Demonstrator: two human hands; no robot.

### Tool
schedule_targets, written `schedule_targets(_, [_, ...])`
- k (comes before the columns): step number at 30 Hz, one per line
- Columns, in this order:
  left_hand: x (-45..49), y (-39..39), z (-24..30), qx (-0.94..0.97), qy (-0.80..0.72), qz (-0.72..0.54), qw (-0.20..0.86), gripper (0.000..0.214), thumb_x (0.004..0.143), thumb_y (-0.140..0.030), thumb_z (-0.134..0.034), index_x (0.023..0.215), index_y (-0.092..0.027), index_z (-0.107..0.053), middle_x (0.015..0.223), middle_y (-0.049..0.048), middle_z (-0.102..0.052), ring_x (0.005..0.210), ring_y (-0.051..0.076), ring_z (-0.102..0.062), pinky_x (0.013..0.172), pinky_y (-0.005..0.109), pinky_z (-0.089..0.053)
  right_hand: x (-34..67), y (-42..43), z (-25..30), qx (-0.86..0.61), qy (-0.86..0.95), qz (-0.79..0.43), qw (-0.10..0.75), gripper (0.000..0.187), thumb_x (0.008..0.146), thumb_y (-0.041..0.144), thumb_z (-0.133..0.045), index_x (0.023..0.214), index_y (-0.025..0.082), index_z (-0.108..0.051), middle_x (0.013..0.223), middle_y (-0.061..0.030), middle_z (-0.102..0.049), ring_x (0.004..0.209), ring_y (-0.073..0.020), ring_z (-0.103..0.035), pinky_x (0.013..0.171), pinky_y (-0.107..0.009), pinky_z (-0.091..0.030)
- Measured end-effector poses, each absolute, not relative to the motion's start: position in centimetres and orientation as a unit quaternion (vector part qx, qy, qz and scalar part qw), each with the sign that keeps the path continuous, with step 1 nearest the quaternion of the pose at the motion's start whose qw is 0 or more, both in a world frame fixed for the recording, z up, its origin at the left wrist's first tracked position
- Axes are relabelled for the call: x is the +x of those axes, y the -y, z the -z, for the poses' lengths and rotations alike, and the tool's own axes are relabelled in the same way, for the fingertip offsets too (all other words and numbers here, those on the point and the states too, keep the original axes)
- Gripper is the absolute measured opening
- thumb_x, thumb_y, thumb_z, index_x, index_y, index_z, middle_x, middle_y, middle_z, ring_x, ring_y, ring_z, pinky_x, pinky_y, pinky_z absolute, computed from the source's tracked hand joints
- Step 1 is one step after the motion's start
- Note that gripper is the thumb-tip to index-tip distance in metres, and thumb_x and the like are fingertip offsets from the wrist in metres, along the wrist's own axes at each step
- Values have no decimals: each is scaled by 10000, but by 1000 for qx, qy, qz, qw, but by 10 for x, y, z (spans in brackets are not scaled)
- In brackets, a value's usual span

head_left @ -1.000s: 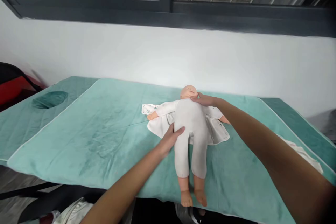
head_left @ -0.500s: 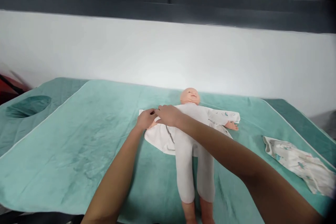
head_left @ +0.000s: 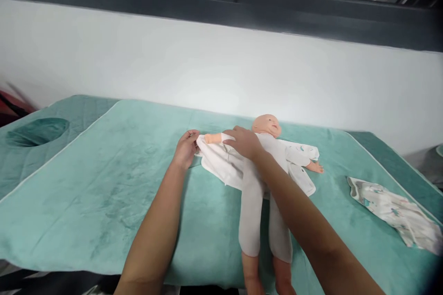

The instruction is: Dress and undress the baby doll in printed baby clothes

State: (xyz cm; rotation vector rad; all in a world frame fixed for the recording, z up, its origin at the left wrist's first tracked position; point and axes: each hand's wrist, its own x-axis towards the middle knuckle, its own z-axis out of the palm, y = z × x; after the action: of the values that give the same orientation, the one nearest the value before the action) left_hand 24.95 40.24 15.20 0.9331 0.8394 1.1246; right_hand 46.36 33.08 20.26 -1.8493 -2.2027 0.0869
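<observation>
A baby doll [head_left: 251,212] in a white undersuit lies on its back on the green bed cover, head at the far side. Its arm on the right is inside the printed sleeve [head_left: 300,151] of a white baby shirt [head_left: 221,163], which spreads out beneath the body. My left hand [head_left: 187,150] is closed, pinching the shirt's edge just beyond the doll's small hand [head_left: 212,138]. Wrapped over the doll's forearm on that same side is my right hand [head_left: 244,142], fingers closed around it. My right forearm crosses the doll's torso and hides part of it.
Folded printed baby clothing [head_left: 394,212] lies on the green cover [head_left: 104,193] to the right. At the left there is an oval hole [head_left: 38,132] in the bed. A white wall [head_left: 173,64] rises behind, with a dark window frame above.
The doll's arm on the left has been lifted and straightened out. My hands have moved apart, the left drawing the shirt's edge up. The doll's head has tilted and shifted right in view.
</observation>
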Motion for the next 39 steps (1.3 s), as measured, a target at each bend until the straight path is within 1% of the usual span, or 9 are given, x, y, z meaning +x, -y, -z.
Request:
schedule_targets(5, [251, -395, -157, 368, -368, -551, 652, 323, 681, -294, -762, 928, -216, -569, 703, -47, -546, 537, 79, -464, 495, 202, -362, 465, -340, -190, -657, 749, -33, 80, 307, 971, 386, -560, 1254, 319, -659, 1149, -75, -641, 1094, -261, -584, 918, -383, -411])
schedule_targets(9, [263, -379, -163, 401, -334, -576, 630, 320, 694, -343, -763, 908, -231, -554, 809, -15, -596, 692, 122, -565, 653, 244, -468, 457, -344, -181, -667, 743, -9, 61, 290, 959, 345, -583, 1237, 275, -630, 1148, -93, -642, 1086, -270, -590, 893, -386, -417])
schedule_targets(13, [278, -356, -169, 448, -309, -602, 584, 254, 763, -361, -740, 911, -240, -572, 836, -13, -592, 729, 128, -566, 701, 253, -462, 449, -341, -180, -657, 753, 23, 40, 314, 943, 356, -614, 1222, 219, -571, 1119, -106, -649, 1024, -274, -608, 848, -376, -414])
schedule_targets(17, [298, -333, -161, 580, -344, -532, 511, 175, 851, -381, -681, 939, -238, -630, 871, 4, -632, 697, 134, -543, 667, 257, -436, 449, -340, -179, -658, 752, 22, 32, 256, 977, 304, -525, 1204, 187, -538, 1126, -127, -647, 1010, -262, -606, 850, -371, -398])
schedule_targets(22, [319, -326, -141, 694, -360, -495, 379, 130, 945, -281, -529, 936, -218, -642, 913, 25, -654, 818, 161, -584, 761, 292, -449, 453, -340, -177, -611, 792, 6, 7, 236, 979, 275, -457, 1178, 209, -564, 1142, -107, -643, 1054, -264, -583, 885, -384, -382])
schedule_targets(27, [312, -339, -139, 603, -376, -542, 448, 96, 923, -285, -591, 988, -222, -624, 938, 9, -642, 775, 132, -556, 719, 262, -431, 448, -341, -176, -623, 782, 14, 2, 277, 951, 327, -512, 1175, 183, -586, 1122, -122, -651, 1052, -277, -585, 896, -400, -372])
schedule_targets(31, [312, -334, -145, 587, -333, -545, 499, 128, 896, -325, -657, 960, -216, -635, 920, 8, -652, 746, 123, -529, 697, 249, -398, 444, -337, -181, -646, 764, 9, 15, 257, 964, 257, -453, 1166, 167, -583, 1142, -133, -642, 1073, -274, -575, 897, -398, -360])
schedule_targets(35, [318, -318, -152, 574, -296, -546, 534, 141, 883, -340, -690, 931, -215, -647, 920, 9, -656, 759, 118, -532, 706, 240, -396, 446, -331, -187, -653, 757, -1, 37, 283, 933, 277, -509, 1186, 157, -555, 1161, -136, -627, 1054, -270, -565, 884, -387, -358])
schedule_targets(39, [322, -306, -161, 520, -269, -554, 592, 163, 854, -337, -728, 923, -213, -648, 941, 14, -647, 790, 116, -554, 720, 230, -420, 445, -337, -183, -674, 737, 11, 47, 227, 926, 256, -517, 1127, 158, -555, 1095, -131, -630, 998, -271, -571, 855, -390, -365])
